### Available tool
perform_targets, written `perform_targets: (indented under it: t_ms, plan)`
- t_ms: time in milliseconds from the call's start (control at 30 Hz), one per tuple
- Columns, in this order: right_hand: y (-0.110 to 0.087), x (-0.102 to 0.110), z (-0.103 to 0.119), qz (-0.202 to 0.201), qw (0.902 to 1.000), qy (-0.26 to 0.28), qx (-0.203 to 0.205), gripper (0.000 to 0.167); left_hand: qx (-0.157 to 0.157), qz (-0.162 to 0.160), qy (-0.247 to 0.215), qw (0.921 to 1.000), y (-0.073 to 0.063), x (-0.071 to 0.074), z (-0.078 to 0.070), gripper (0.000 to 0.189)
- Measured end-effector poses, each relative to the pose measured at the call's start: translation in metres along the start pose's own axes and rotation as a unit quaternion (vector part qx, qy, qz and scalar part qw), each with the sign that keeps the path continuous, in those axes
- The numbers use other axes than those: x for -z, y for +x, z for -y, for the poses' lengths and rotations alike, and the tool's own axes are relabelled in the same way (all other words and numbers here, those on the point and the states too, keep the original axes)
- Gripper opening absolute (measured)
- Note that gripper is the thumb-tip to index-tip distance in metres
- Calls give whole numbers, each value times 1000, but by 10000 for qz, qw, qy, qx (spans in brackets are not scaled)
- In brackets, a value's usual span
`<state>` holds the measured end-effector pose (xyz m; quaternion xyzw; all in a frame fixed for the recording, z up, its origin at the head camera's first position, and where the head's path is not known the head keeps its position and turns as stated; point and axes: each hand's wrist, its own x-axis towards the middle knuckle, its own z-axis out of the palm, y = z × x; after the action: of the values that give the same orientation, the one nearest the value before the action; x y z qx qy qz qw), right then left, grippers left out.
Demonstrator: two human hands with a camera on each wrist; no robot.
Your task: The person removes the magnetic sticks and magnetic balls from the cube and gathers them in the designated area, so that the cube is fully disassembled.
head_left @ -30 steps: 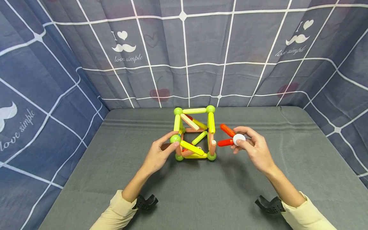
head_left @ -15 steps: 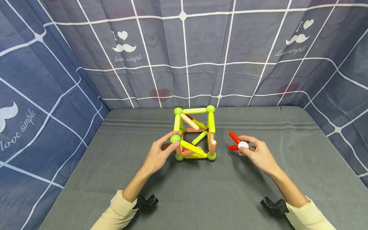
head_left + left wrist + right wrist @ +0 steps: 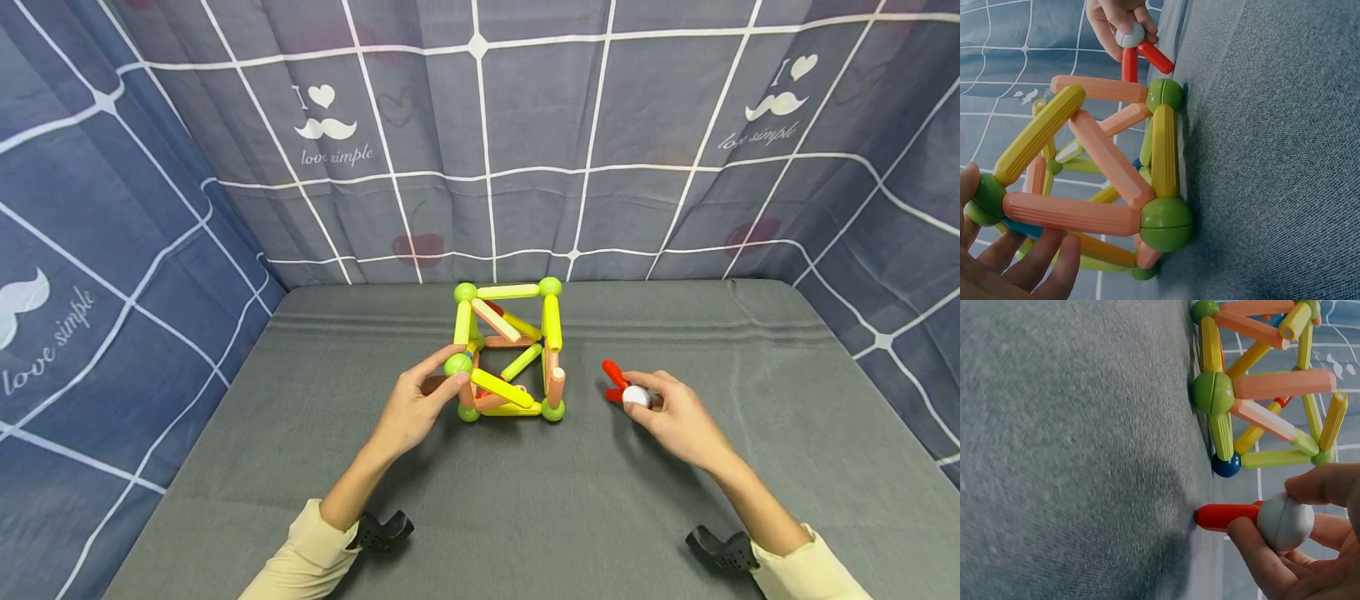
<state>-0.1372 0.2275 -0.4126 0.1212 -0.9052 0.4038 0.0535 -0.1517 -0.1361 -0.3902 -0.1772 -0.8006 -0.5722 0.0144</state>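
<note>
A frame of magnetic rods and balls stands on the grey cloth, its green corner ball [image 3: 458, 365] pinched by my left hand [image 3: 408, 406] at the near upper left. From that ball a yellow rod [image 3: 501, 388] slopes down to the right, its far end free. An upright peach rod [image 3: 555, 386] rises from the near right green ball [image 3: 552, 410]. Right of the frame, my right hand [image 3: 678, 418] pinches a white ball [image 3: 1285, 521] bearing two red rods [image 3: 1227, 516]. One rod's tip is at or close to the cloth in the right wrist view.
The grey cloth [image 3: 480, 517] covers the surface. A blue-grey curtain with white lines [image 3: 525, 125] hangs behind and at both sides. Inside the frame are slanting rods and, low down, a dark blue ball [image 3: 1227, 464].
My right hand has moved right and down, away from the frame, carrying the white ball and red rods. The left hand and the frame have stayed put.
</note>
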Motion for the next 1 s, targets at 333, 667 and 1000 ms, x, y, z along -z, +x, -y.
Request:
perform_targets:
  t_ms: [333,667,1000]
  plan:
    - [-5,-3,10,-2,9980,-564,293,40,28,-6,6,10000,-1,0,0,46]
    - [-6,-3,17,141,9974,-683,194,39,38,26,-97,9999,-1,0,0,47]
    - [-9,-5,11,126,9965,-799,186,33,62,20,-106,9999,0,0,-1,48]
